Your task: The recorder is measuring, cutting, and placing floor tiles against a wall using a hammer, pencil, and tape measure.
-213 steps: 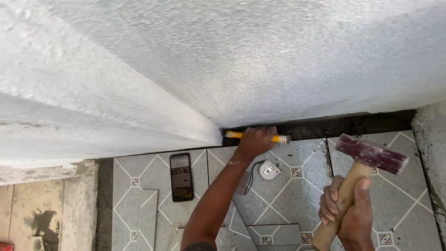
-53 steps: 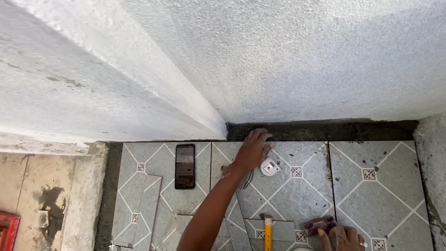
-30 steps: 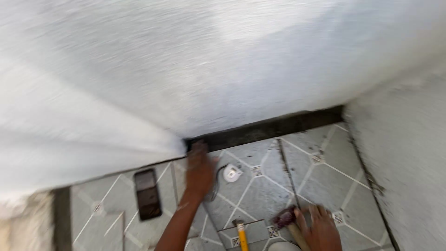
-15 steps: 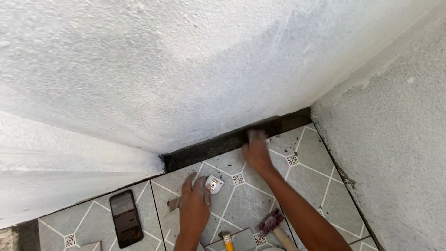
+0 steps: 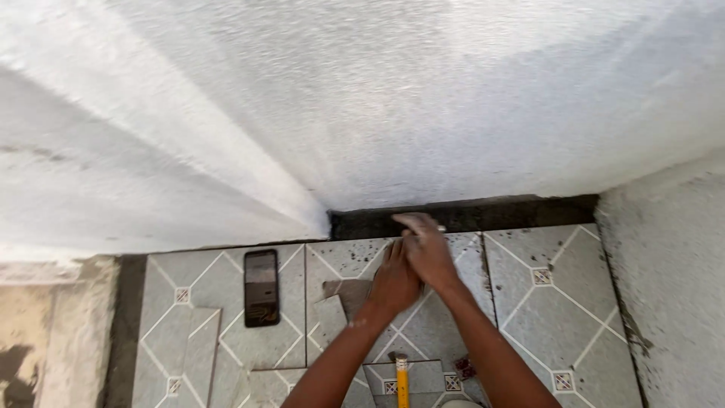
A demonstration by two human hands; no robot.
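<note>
Both my hands meet on the grey patterned floor tiles [image 5: 551, 302] at the foot of a rough white wall [image 5: 393, 113]. My left hand [image 5: 393, 283] lies flat on a tile, fingers pointing to the wall. My right hand [image 5: 424, 245] overlaps it and reaches to the dark bare strip [image 5: 513, 214] between tiles and wall. Whether either hand holds something is hidden. Small broken tile pieces [image 5: 341, 298] lie just left of my left hand.
A black phone [image 5: 261, 287] lies on the tiles to the left. A yellow-handled tool [image 5: 402, 378] and a dark red hammer head [image 5: 464, 368] sit between my forearms. Loose tile offcuts [image 5: 189, 351] lie at lower left. A side wall [image 5: 672, 287] closes the right.
A hammer and yellow tool were held earlier and now lie on the floor. My right hand moved left along the dark strip to join my left hand. The camera swung back left.
</note>
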